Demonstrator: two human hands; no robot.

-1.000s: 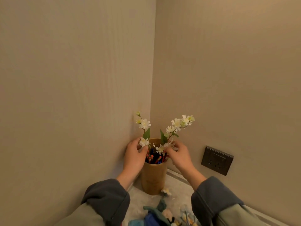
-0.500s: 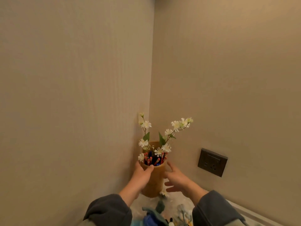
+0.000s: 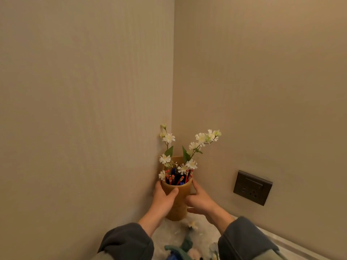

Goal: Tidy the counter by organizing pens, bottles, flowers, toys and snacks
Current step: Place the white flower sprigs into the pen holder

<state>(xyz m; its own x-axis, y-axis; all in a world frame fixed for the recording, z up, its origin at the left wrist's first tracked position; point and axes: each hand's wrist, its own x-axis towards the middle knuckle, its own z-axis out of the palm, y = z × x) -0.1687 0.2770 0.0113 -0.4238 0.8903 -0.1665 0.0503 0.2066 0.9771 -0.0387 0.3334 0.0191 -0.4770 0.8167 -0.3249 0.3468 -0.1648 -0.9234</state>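
A tall tan cup [image 3: 178, 207] stands upright in the wall corner on the pale counter [image 3: 169, 235]. It holds several red and blue pens [image 3: 175, 178] and white flower sprigs [image 3: 202, 139] with green leaves. My left hand [image 3: 163, 200] wraps around the cup's left side, thumb across its front. On the cup's right side my right hand [image 3: 201, 200] grips it with curled fingers. A single loose white blossom [image 3: 193, 224] lies on the counter just in front of the cup.
Two beige walls meet right behind the cup. A dark wall socket [image 3: 252, 187] sits on the right wall. A soft toy in teal and blue [image 3: 180, 250] lies at the bottom edge between my sleeves.
Both hands dropped from the flowers at the cup's rim to the cup's sides and closed around it. The flowers stay in the cup.
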